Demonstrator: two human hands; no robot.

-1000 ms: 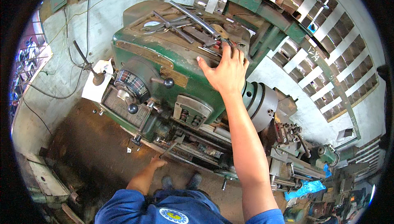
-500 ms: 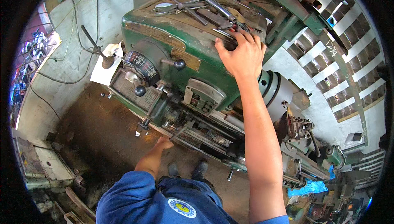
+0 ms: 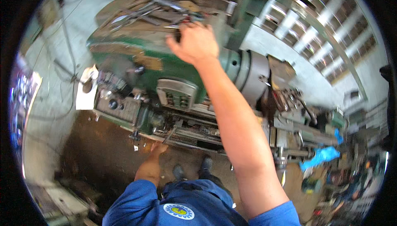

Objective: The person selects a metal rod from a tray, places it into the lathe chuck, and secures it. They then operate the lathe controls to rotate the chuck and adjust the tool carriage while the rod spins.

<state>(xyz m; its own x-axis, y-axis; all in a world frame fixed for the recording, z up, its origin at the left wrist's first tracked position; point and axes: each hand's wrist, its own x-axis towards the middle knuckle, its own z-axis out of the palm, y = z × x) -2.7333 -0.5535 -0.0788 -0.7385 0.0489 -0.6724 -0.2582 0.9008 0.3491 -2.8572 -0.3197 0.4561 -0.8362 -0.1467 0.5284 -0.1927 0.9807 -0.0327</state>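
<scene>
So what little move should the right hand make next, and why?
Perhaps the right hand should draw its thumb in toward its fingers, to gather a tool: the thumb stands spread, and the hand reaches over the green machine, close to loose metal tools on top. What lies under the fingertips is hidden, so that's only a guess.

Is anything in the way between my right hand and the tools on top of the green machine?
Nothing visible: your right hand is at the right end of the tools, though blur hides whether it touches them.
</scene>
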